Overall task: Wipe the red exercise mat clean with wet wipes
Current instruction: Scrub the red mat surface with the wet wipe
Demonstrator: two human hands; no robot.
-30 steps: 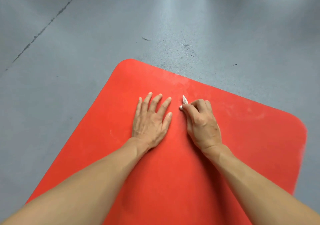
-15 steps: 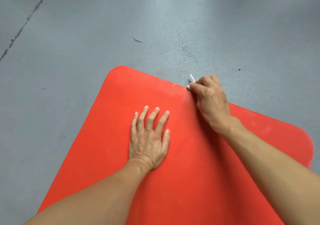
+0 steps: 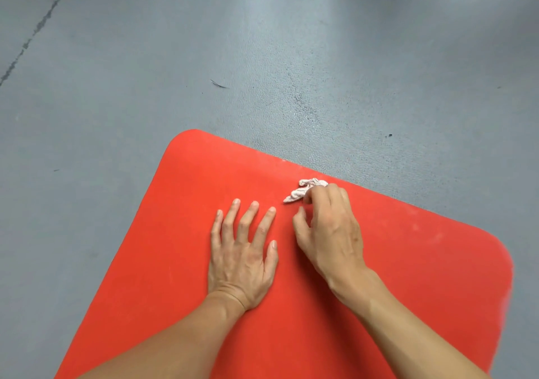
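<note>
Though crumpled, wipe (image 3: pixel 303 190) against right grip (image 3: pixel 329 232).

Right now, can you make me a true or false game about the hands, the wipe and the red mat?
1. The left hand lies flat on the red mat, fingers spread. True.
2. The wipe is blue. False: it is whitish and crumpled.
3. The right hand touches the wipe with its fingertips. True.
4. The wipe lies on the grey floor. False: it lies on the mat, near its far edge.
5. The left hand holds a second wipe. False: it holds nothing.
</note>
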